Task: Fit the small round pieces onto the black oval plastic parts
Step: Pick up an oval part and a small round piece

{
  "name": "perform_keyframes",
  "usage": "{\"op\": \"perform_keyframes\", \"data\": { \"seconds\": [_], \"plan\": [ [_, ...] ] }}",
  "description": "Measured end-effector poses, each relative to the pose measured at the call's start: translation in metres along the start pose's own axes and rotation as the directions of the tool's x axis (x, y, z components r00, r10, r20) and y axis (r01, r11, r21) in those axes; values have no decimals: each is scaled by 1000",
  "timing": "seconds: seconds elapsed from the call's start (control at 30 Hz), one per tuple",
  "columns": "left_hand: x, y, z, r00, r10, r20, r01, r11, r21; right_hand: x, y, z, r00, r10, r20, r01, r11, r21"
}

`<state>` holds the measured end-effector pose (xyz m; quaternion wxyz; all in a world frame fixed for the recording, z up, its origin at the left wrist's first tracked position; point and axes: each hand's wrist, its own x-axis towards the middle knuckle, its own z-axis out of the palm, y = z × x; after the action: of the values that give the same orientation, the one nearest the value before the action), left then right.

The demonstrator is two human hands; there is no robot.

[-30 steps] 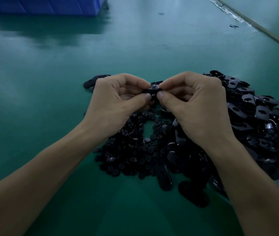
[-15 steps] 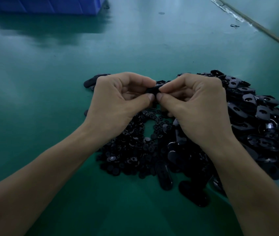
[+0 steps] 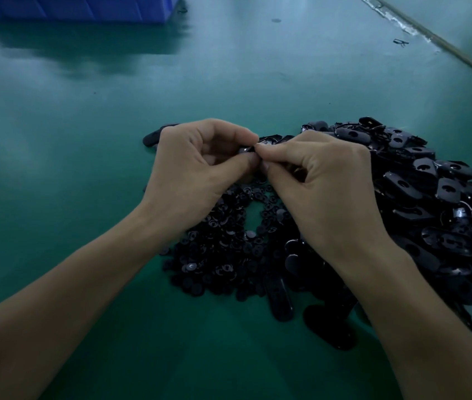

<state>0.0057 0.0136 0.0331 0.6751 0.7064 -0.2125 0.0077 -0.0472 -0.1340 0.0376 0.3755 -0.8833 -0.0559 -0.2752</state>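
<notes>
Green tabletop [image 3: 56, 140], head view. Far left corner: blue bin [image 3: 79, 8]. The left hand [image 3: 197, 174] pinches one black oval part [image 3: 247, 150] between thumb and forefinger; the right hand [image 3: 324, 192] pinches it from the other side. A second ago more of this part showed between the fingertips. They have since closed together, which suggests a round piece is being pressed home, though that piece is hidden. Below the hands lie loose small round pieces [image 3: 223, 255]; rightward, a heap of oval parts [image 3: 431, 197] awaits fitting.
</notes>
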Motion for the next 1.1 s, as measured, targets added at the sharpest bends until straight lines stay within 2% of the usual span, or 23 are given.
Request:
{"op": "perform_keyframes", "data": {
  "seconds": [0.1, 0.23, 0.33, 0.43, 0.63, 0.87, 1.1],
  "plan": [
    [0, 0, 0, 1000, -13, 5, 13, 1000, -20, 0, 0, -1, 1000, 13, 16, -14, 998, 66],
    [0, 0, 1, 998, -60, 35, 61, 998, -23, -1, 2, 0, 999, 26, 37, -28, 998, 47],
    [1, 0, -3, 990, -117, 83, 126, 986, -112, 3, 6, -5, 996, 80, 47, -83, 994, 67],
    [3, 1, -6, 983, -130, 130, 154, 969, -193, 7, 8, -11, 974, 179, 135, -206, 955, 216],
    [3, -2, -6, 975, -143, 167, 181, 955, -237, 10, 10, -17, 939, 204, 277, -305, 868, 392],
    [2, -2, -6, 973, -160, 167, 195, 954, -226, 10, 11, -20, 935, 214, 283, -312, 876, 368],
    [1, -4, -4, 972, -165, 164, 193, 966, -171, 8, 11, -16, 944, 237, 228, -293, 922, 255]
  ]
}}
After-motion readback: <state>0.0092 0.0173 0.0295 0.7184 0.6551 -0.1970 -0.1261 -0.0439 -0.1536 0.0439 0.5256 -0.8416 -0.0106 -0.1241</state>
